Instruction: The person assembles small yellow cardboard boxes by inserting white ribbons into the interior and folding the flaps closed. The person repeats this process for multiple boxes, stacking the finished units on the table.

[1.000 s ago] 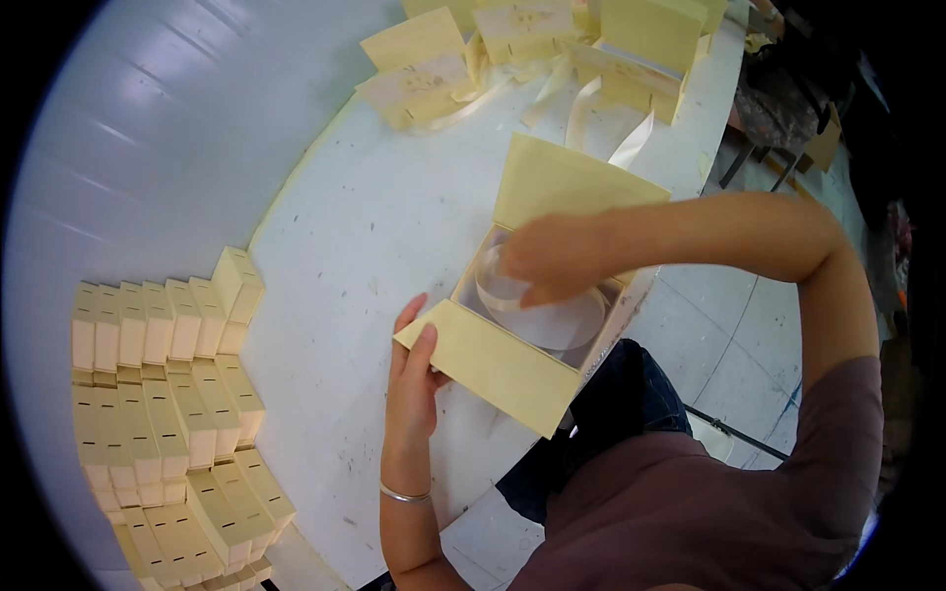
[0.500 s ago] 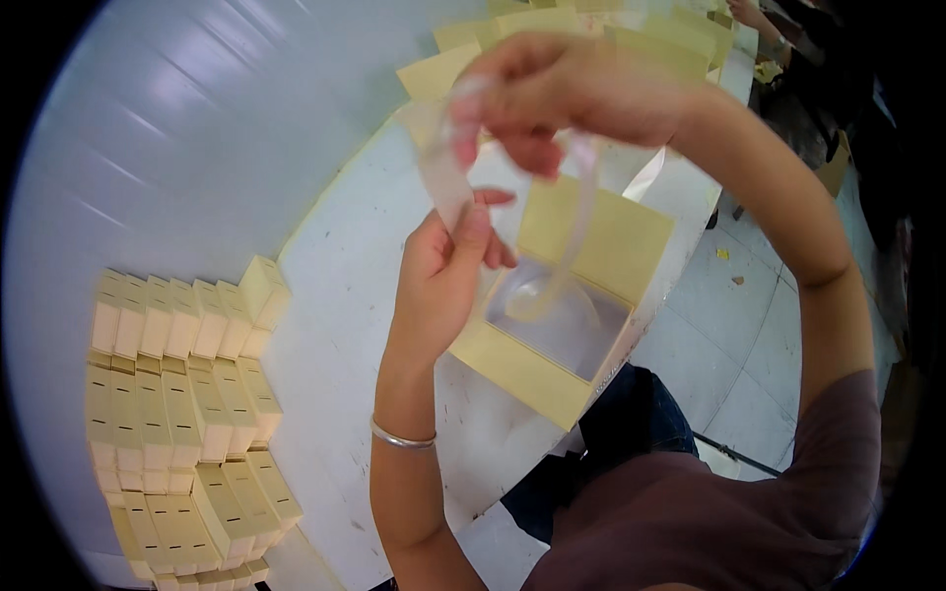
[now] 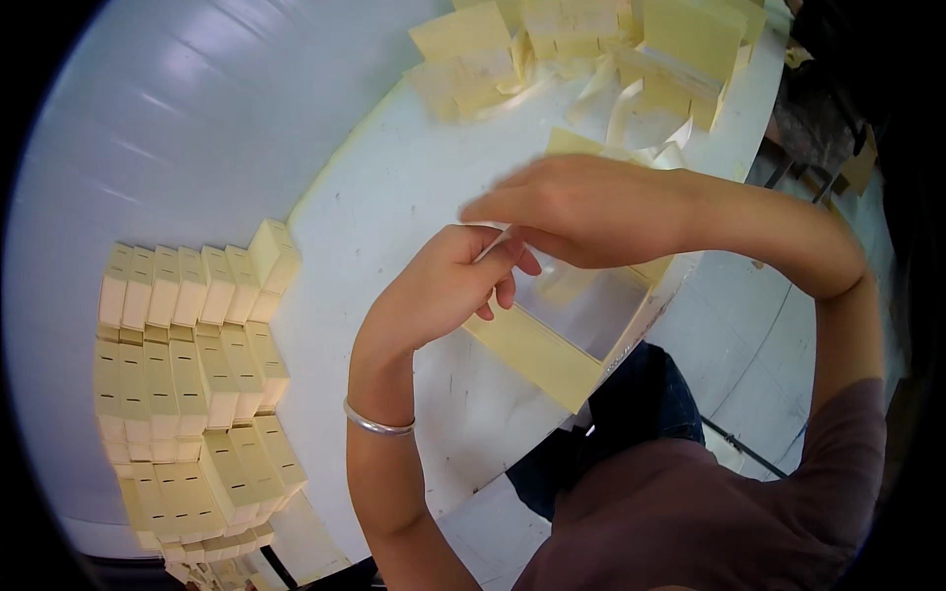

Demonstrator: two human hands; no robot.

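My left hand (image 3: 443, 286), a silver bangle on its wrist, is closed with thumb and forefinger pinched together. A sliver of white ribbon (image 3: 500, 238) shows at that pinch. Just above and to the right, my right hand (image 3: 591, 212) reaches across with its back up and its fingers toward the left hand. Those fingertips are blurred and partly hidden, so their grip cannot be told. Under both hands lies an opened pale-yellow box (image 3: 537, 358) with a greyish inside. The right hand covers much of its raised lid.
Several pale-yellow boxes (image 3: 177, 384) stand in stacked rows at the left. More open boxes (image 3: 690, 39) with loose ribbons (image 3: 621, 110) lie at the table's far end. The white table (image 3: 325, 286) ends at the right, above a tiled floor (image 3: 734, 340).
My right hand has come down and nearer to me, over the box and beside my left hand. The long ribbon loop that hung between the hands is now mostly out of sight.
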